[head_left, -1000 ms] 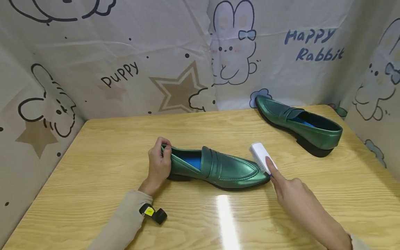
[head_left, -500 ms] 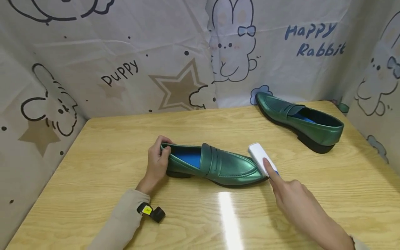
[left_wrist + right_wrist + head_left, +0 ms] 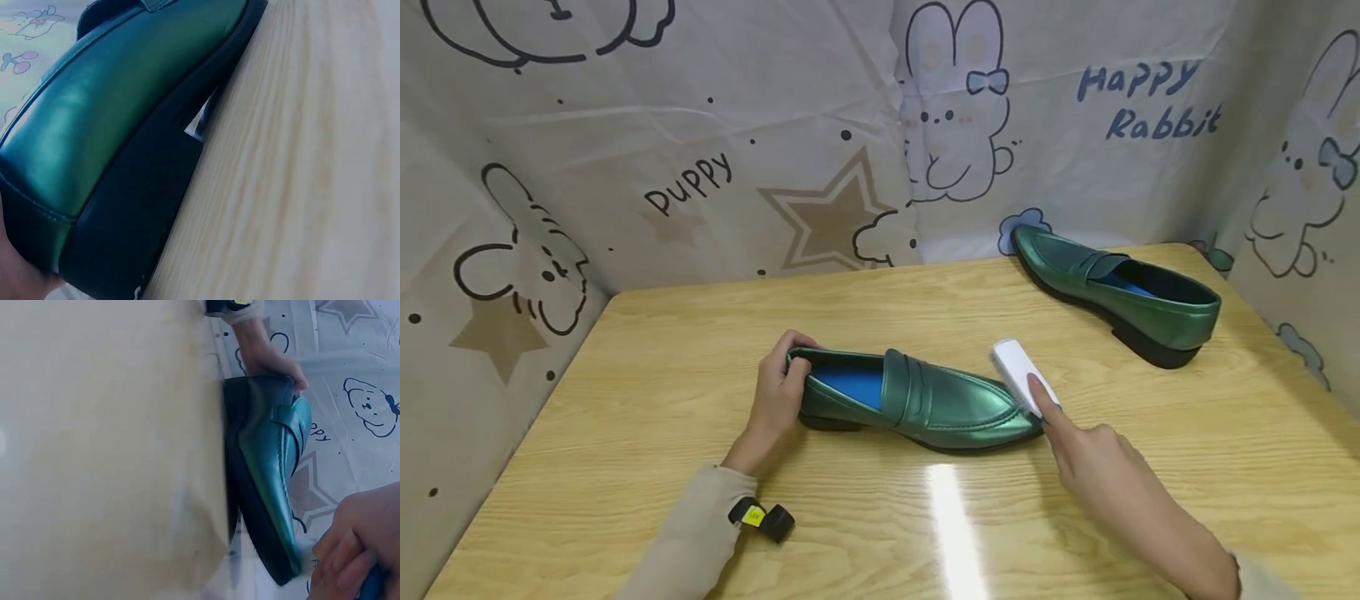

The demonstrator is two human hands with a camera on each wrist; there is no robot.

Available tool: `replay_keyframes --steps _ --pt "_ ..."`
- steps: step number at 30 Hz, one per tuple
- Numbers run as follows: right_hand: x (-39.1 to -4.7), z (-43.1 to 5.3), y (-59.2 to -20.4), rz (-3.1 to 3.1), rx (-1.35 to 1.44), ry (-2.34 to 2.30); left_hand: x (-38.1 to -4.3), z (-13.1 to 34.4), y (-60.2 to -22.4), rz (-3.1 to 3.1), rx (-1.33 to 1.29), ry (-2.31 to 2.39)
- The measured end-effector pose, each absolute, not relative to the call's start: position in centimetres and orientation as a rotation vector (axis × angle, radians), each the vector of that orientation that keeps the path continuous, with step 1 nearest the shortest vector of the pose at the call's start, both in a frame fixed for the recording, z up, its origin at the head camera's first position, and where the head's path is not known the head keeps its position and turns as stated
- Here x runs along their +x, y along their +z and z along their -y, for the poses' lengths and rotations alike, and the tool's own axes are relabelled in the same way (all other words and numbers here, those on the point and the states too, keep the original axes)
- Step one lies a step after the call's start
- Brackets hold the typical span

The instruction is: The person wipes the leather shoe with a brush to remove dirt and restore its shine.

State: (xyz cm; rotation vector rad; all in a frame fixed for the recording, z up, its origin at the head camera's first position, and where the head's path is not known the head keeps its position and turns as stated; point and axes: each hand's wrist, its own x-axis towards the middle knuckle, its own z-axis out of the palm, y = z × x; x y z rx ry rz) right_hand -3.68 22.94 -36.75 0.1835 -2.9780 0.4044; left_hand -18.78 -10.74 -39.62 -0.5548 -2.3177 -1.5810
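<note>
A metallic green loafer (image 3: 962,404) with a blue insole lies on the table, its toe pointing right. My left hand (image 3: 778,383) grips it at the heel, thumb over the collar's edge. In the left wrist view the dark heel block (image 3: 134,212) fills much of the picture beside the tabletop. My right hand (image 3: 1105,462) holds a white brush (image 3: 1022,375), index finger stretched along its back. The brush's bristles touch the loafer's toe. In the right wrist view, fingers (image 3: 344,562) curl round the brush's blue handle (image 3: 373,584).
A second green loafer (image 3: 1120,296) stands at the table's back right, toe toward the cloth. Printed cloth (image 3: 820,125) hangs behind and at both sides of the wooden table (image 3: 647,417). A black strap with a yellow label (image 3: 756,515) is on the left wrist.
The brush has shifted slightly left along the loafer's toe. The left hand keeps its grip on the heel, and the loafer has hardly moved.
</note>
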Motion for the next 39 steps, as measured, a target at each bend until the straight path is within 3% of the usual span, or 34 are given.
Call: replay_keyframes --steps 6,11,14,29,39 --pt "-1.0 -23.5 -37.0 3.031 0.12 0.421 -18.2 10.0 -38.1 2.436 -0.335 -1.672" --pt "-2.2 -22.9 -36.7 2.991 0.174 0.412 -17.8 9.0 -37.0 2.365 0.084 -1.92" --pt "-3.4 -22.3 -37.2 2.912 0.245 0.378 -17.7 8.5 -37.7 2.061 0.149 -2.027" --pt "-5.9 -21.9 -37.5 2.811 0.297 0.303 -19.5 7.9 -38.0 1.652 -0.055 -2.067" --pt "-3.5 -21.8 -37.3 2.8 0.266 0.314 -15.6 11.6 -38.5 1.968 -0.332 -1.966"
